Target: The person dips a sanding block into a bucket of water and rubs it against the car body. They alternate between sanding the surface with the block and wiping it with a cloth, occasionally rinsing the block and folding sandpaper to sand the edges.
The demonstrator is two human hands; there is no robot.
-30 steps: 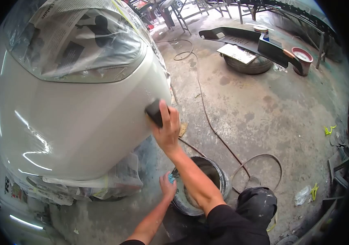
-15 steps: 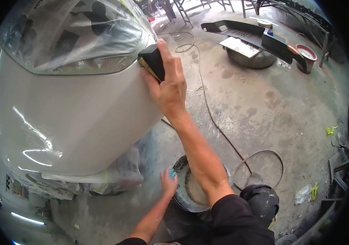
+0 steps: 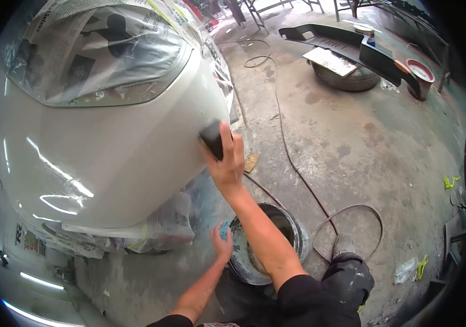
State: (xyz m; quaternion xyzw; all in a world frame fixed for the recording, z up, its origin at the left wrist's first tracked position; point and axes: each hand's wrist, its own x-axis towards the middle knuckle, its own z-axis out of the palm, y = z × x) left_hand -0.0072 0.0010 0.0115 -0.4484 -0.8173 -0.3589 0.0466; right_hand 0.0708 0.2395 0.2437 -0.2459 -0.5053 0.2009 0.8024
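My right hand [image 3: 226,163] grips a black sanding block [image 3: 212,139] and presses it against the lower right edge of a glossy white car panel [image 3: 97,147]. The window above [image 3: 97,49] is masked with newspaper and clear plastic. My left hand [image 3: 222,243] rests on the rim of a grey bucket [image 3: 294,234] standing on the floor, with a small blue cloth [image 3: 224,229] pinched in its fingers.
A hose [image 3: 293,169] runs across the stained concrete floor and loops beside the bucket. A dark bumper part [image 3: 347,49] lies over a tyre [image 3: 347,76] at the back, next to a red-rimmed tub [image 3: 421,76]. Masking paper [image 3: 151,234] hangs below the panel.
My right hand slid the sanding block up to the window edge, then back down to the panel's lower right edge. My left hand stayed on the bucket rim.
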